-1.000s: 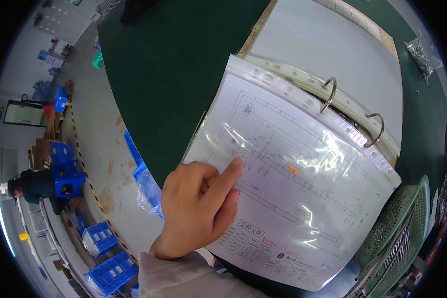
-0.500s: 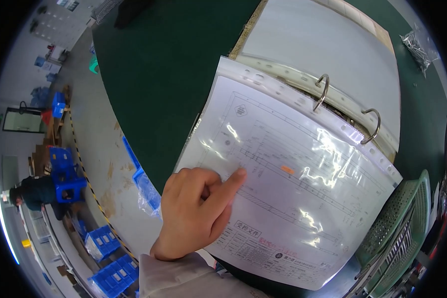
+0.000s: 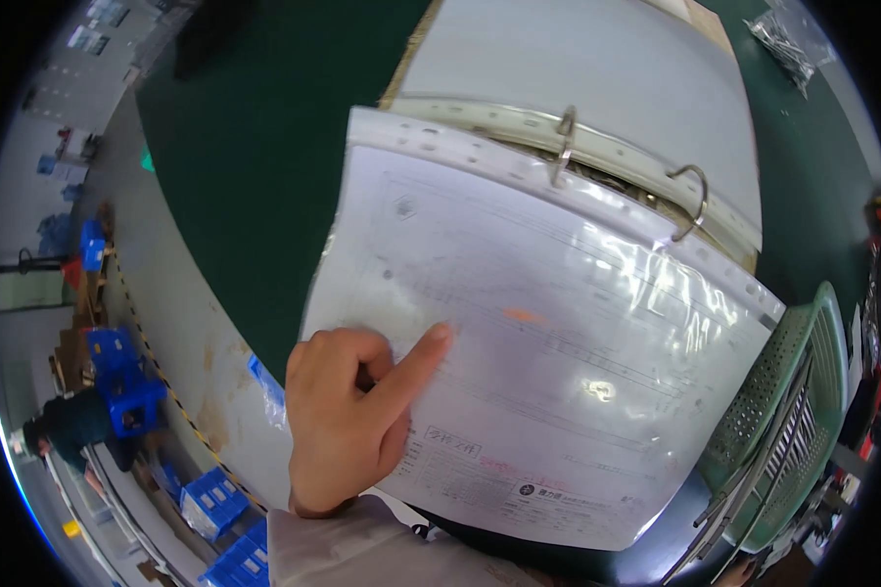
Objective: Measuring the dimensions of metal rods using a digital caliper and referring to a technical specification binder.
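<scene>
One hand: only a single hand (image 3: pixel 347 421) shows, rising from the lower edge in a pale sleeve (image 3: pixel 362 548); which of the person's hands it is cannot be told.
Hand state: mostly curled into a loose fist, with the forefinger (image 3: pixel 416 362) stretched out and the other fingers folded in; it grips nothing.
Contact: the forefinger's tip rests on the clear plastic sleeve (image 3: pixel 558 342) that covers a printed sheet, pointing up and to the right.
Printed sheet: a white page of faint lines and small text lying under and beyond the fingertip, reaching far to the right of the hand; a small orange mark (image 3: pixel 524 315) sits just past the fingertip, to its right.
Ring binder: lies open above the hand, its two metal rings (image 3: pixel 690 201) standing up and to the right of the fingertip, well apart from it; the page hangs from them.
Binder cover: a pale grey flap (image 3: pixel 597 78) spreads farther up, beyond the rings.
Surface: dark green table top (image 3: pixel 264 176) lies above and left of the hand, under the binder.
Green crate: a slatted green plastic crate (image 3: pixel 783 411) stands far right of the hand, past the page's edge.
Blue bins: several blue bins (image 3: pixel 215 504) sit on the floor to the left of the wrist and below it.
</scene>
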Demonstrator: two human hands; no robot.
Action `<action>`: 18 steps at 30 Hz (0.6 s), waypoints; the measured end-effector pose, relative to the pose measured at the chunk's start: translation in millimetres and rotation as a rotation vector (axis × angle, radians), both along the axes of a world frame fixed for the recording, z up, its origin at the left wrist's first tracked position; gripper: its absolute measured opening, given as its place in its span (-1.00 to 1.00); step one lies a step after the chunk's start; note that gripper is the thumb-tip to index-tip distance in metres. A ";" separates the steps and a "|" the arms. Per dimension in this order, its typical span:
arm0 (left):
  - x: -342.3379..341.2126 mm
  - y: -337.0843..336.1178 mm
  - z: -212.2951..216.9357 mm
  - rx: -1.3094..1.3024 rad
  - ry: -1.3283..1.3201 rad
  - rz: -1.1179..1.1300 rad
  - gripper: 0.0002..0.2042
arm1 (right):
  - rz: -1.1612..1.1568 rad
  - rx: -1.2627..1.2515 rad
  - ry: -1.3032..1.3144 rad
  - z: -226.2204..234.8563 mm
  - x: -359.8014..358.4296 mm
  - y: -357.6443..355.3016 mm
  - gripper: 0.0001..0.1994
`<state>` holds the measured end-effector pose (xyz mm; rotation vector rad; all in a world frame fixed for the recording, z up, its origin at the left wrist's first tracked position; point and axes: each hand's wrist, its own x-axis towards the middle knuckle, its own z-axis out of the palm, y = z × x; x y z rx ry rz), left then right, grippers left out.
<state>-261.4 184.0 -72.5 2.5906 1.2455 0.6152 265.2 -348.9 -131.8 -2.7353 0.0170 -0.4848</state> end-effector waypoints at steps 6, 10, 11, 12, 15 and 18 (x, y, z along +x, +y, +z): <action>-3.4 -0.9 3.9 0.007 0.032 0.022 -0.50 | -0.095 -0.002 -0.011 18.3 -38.3 -21.3 -0.49; -2.2 -1.3 7.1 -0.013 0.055 0.026 -0.51 | -0.126 0.015 0.024 9.5 -53.8 -22.2 -0.48; 0.1 -0.7 7.6 -0.027 0.058 0.025 -0.52 | -0.134 0.019 0.036 8.4 -59.4 -21.6 -0.48; -0.4 -0.1 5.0 -0.022 0.063 0.017 -0.52 | -0.143 0.024 0.041 4.9 -64.0 -22.0 -0.48; -2.1 -1.4 9.7 -0.011 0.043 -0.008 -0.56 | -0.132 -0.005 0.043 4.7 -69.2 -15.1 -0.51; 3.7 -6.3 31.4 -0.061 0.196 -0.008 -0.58 | -0.106 -0.035 0.034 8.0 -67.5 -7.8 -0.54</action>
